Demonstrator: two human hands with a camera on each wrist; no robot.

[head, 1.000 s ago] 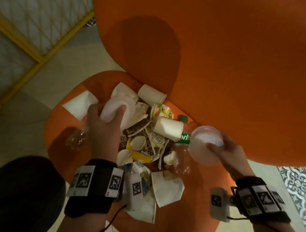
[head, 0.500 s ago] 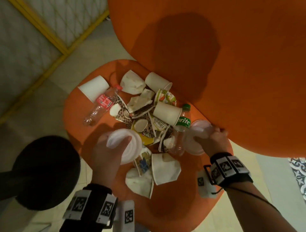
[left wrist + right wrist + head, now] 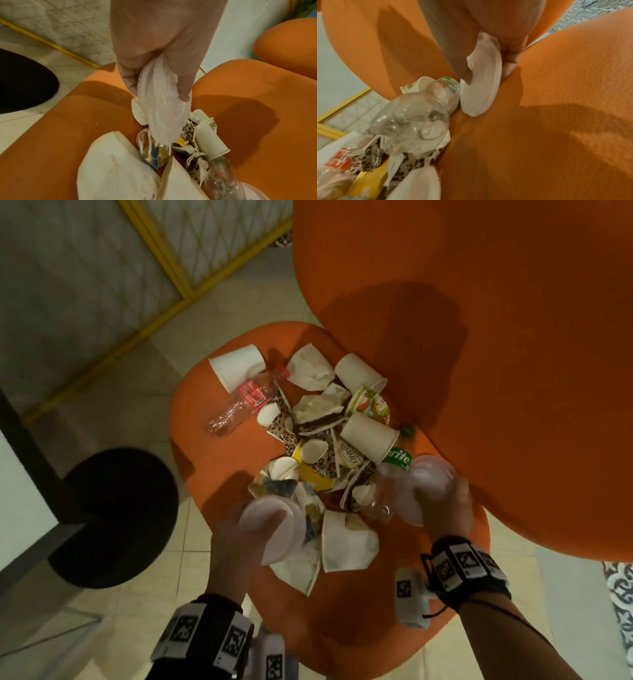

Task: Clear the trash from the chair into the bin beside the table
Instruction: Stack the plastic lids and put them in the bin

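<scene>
An orange chair seat carries a heap of trash: paper cups, crushed cups, a clear bottle with a red label and a green-labelled Sprite bottle. My left hand grips a translucent white plastic lid above the near side of the heap. My right hand pinches a second white lid at the heap's right edge, right beside the Sprite bottle.
The chair's tall orange back rises to the right. A round black shape stands on the tiled floor at the left. A yellow-framed mesh panel runs along the far left.
Both hands have drawn back toward me with their lids, the left from the far left of the heap to its near side. A paper cup and the red-labelled bottle are now uncovered.
</scene>
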